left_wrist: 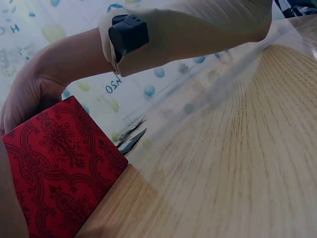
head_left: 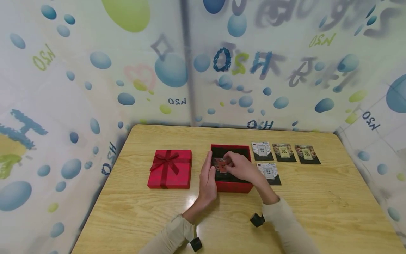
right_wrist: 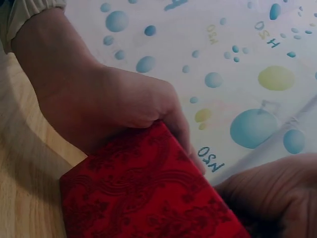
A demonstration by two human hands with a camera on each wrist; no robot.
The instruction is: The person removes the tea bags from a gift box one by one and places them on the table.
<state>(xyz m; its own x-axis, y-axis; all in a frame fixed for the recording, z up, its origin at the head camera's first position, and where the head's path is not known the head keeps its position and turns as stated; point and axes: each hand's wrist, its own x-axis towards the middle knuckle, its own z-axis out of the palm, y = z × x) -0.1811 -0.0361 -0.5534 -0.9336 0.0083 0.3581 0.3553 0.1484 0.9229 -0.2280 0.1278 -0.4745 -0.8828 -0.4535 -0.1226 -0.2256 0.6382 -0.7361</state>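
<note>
From the head view I see my left hand (head_left: 207, 180) standing edge-on against the left wall of the open red box (head_left: 231, 186), fingers straight and flat along that wall, gripping nothing. My right hand (head_left: 242, 167) reaches over the box with its fingers curled, pinching a small packet (head_left: 220, 164) that sits just above the dark interior, near the box's left side. The box stands at the middle of the wooden table (head_left: 317, 211). Its lid (head_left: 170, 168), red with a ribbon bow, lies on the table just left of it, apart from the box. 4 more packets (head_left: 284, 152) lie flat to the right of the box: 3 in a row at the back and 1 nearer me, close beside the box's right wall. In the left wrist view the box's patterned red wall fills the lower left corner.
</note>
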